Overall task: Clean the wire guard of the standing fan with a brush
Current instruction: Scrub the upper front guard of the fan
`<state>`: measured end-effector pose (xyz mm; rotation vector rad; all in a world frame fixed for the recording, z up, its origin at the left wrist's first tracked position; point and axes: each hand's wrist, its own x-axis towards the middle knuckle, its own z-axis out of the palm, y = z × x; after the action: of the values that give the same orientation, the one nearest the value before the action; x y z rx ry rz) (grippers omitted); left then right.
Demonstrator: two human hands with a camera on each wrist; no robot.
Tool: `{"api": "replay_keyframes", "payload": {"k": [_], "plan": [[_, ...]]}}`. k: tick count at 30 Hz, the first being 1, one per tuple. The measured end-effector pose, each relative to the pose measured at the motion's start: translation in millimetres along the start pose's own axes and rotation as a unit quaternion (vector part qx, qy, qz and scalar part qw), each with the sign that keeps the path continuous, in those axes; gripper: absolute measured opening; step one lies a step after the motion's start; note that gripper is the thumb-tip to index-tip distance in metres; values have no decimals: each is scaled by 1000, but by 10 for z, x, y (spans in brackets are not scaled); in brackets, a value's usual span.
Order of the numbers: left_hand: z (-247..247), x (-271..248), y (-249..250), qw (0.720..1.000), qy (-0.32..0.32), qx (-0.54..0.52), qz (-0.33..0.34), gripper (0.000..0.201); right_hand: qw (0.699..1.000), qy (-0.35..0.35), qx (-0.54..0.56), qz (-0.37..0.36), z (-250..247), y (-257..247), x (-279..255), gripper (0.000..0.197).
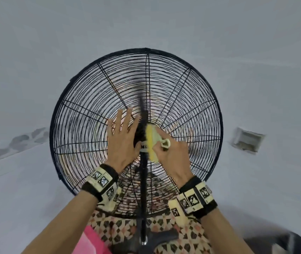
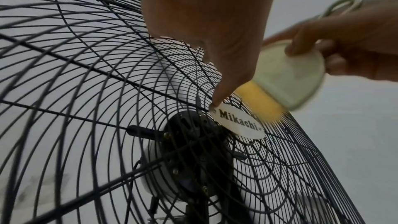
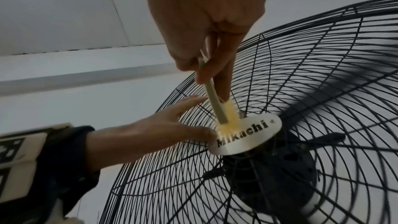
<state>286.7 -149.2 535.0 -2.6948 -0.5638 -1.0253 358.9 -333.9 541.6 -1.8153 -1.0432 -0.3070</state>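
Pale walls frame the black wire guard (image 1: pixel 83 110) of the standing fan, where the right hand (image 1: pixel 171 158) grips a yellow-bristled brush (image 2: pixel 280 81) at the hub badge (image 3: pixel 247 134); the left hand (image 1: pixel 122 138), fingers spread flat, steadies the wires. Judging by position, outer rings remain.

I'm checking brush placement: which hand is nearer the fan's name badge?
Left. The left hand lies flat on the wire guard, its thumb touching the badge edge. The right hand grips the brush above it; only bristles meet the badge.
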Motion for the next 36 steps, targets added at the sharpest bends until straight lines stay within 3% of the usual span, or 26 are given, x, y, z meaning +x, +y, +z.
{"api": "replay_keyframes", "payload": {"k": [2, 7, 14, 20, 24, 30, 34, 36], "plan": [[0, -2, -11, 1000, 1, -6, -4, 105, 1000, 22, 10, -6, -6, -27, 57, 49], [-13, -17, -11, 1000, 6, -4, -2, 107, 999, 3, -39, -11, 30, 20, -104, 50], [-27, -36, 1, 1000, 12, -10, -1, 106, 999, 30, 0, -11, -4, 54, -83, 48], [-58, -22, -5, 1000, 7, -11, -1, 107, 997, -54, -43, 33, 35, 204, -265, 46], [-79, -7, -13, 1000, 3, -17, -10, 106, 999, -23, 28, 38, -8, 136, -259, 50], [-107, -16, -5, 1000, 8, -17, -10, 104, 998, -44, -46, 29, 39, 214, -268, 39], [-111, -11, -26, 1000, 7, -25, -7, 105, 997, 46, 48, 38, -26, 188, -224, 42], [-120, -27, -20, 1000, 8, -28, -8, 105, 993, 109, 37, 31, 22, 149, -210, 47]]}}
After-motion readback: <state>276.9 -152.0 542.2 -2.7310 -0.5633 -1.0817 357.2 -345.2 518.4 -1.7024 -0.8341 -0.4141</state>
